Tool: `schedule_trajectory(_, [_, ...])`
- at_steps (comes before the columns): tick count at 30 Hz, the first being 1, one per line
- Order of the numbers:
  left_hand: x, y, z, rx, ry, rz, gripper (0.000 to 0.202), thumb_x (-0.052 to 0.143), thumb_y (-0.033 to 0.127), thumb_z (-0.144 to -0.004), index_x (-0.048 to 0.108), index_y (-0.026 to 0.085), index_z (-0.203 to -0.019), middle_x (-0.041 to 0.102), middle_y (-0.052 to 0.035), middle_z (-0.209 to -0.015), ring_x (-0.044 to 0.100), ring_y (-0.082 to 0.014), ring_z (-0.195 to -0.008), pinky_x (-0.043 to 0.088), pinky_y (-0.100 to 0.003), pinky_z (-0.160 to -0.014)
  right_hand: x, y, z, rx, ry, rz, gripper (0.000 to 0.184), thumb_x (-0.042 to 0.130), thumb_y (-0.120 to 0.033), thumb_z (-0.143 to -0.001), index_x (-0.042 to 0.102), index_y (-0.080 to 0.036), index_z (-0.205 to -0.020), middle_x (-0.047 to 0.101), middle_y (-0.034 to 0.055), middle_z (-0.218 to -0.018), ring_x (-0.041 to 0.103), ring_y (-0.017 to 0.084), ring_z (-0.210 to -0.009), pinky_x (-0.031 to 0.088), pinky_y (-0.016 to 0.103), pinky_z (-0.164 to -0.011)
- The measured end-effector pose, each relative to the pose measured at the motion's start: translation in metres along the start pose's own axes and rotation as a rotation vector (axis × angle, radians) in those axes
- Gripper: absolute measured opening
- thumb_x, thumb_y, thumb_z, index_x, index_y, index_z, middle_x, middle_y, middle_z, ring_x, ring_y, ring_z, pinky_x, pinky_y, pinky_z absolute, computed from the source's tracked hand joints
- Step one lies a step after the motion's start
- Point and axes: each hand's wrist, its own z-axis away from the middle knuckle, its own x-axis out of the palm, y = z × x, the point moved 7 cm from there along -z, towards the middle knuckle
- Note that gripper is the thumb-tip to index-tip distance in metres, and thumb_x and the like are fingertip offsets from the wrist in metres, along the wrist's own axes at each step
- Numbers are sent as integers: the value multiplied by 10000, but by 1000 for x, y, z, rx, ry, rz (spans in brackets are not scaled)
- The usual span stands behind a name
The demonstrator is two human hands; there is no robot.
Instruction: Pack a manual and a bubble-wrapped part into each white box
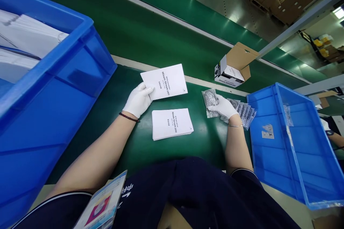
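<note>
My left hand point(138, 98), in a white glove, pinches the corner of a white booklet point(166, 81) printed "Minute Stream 1000", held just above the green work surface point(129, 89). Just below it lies a small stack of the same booklets point(172, 123). My right hand point(223, 107), also gloved, rests curled on a fanned pile of clear plastic bags with dark contents point(243, 111); one bag point(210, 99) sticks out to the left under its fingers.
A large blue crate point(70, 78) with white sheets stands at the left. A nearly empty blue bin point(290, 143) sits at the right. An open cardboard product box point(233, 66) lies on the green conveyor belt point(161, 32) beyond. Another person's arm shows at far right.
</note>
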Motion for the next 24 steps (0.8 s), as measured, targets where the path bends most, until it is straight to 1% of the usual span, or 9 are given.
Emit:
schedule_trajectory(2, [-1,-1,-1,-2,2,4,344,645,81,-793,676,136,-1131,642,-152,-1343,525,-336,-1355,391,-576,-1183,6,-6,-3,-21,-95,-66,659,814,-325,-666,628,-153,-1275,727,104,-1116,690,291,-973,546,388,-851])
schedule_trajectory(5, [-1,-1,-1,-5,3,14,346,655,84,-787,680,135,-1128,634,-151,-1358,535,-336,-1346,385,-574,-1188,15,-10,-5,5,-189,-155,505,805,-410,-699,697,-179,-1135,748,72,-1009,707,284,-893,559,392,-803])
schedule_trajectory(7, [-1,-1,-2,-10,11,17,343,657,88,-787,685,139,-1125,624,-143,-1377,543,-337,-1337,385,-578,-1187,16,-11,-9,1,-163,-148,506,801,-494,-697,715,-186,-1089,747,68,-1009,700,298,-925,552,421,-842])
schedule_trajectory(10, [-1,-2,-2,-20,30,14,336,660,92,-788,689,146,-1119,607,-142,-1401,544,-341,-1337,393,-581,-1182,20,-9,-15,2,-96,-245,509,819,-493,-657,719,-176,-1041,743,79,-1040,685,316,-975,538,459,-893])
schedule_trajectory(12, [-1,-1,-1,-21,41,11,330,662,95,-790,689,148,-1114,610,-143,-1396,536,-338,-1345,396,-569,-1184,27,-13,-17,-37,-77,-462,545,839,-457,-619,702,-174,-1064,741,78,-1077,676,313,-1020,525,463,-940])
schedule_trajectory(15, [0,2,-1,-6,65,8,327,664,103,-788,685,156,-1109,647,-133,-1344,526,-326,-1357,400,-541,-1188,37,-26,-12,-174,-46,-852,655,856,-429,-583,664,-192,-1163,713,69,-1211,630,310,-1163,475,458,-1045])
schedule_trajectory(18, [0,4,0,-20,114,35,335,661,115,-788,680,166,-1118,677,-130,-1290,534,-315,-1351,420,-511,-1182,45,-29,-8,-220,25,-1072,642,870,-437,-568,678,-206,-1136,708,58,-1238,599,316,-1231,419,467,-1116])
schedule_trajectory(21, [1,7,-1,-22,134,101,346,644,146,-824,661,192,-1166,656,-126,-1326,526,-287,-1363,434,-459,-1178,52,-25,-10,-176,62,-1244,541,870,-470,-605,696,-202,-1040,747,71,-1112,651,316,-1152,461,480,-1076])
schedule_trajectory(24, [-1,12,-2,-7,138,157,346,586,191,-892,620,259,-1230,595,-92,-1419,483,-254,-1404,484,-435,-1128,54,-23,-14,-132,58,-1420,551,879,-507,-622,680,-211,-1042,744,100,-1108,697,318,-1071,568,466,-917])
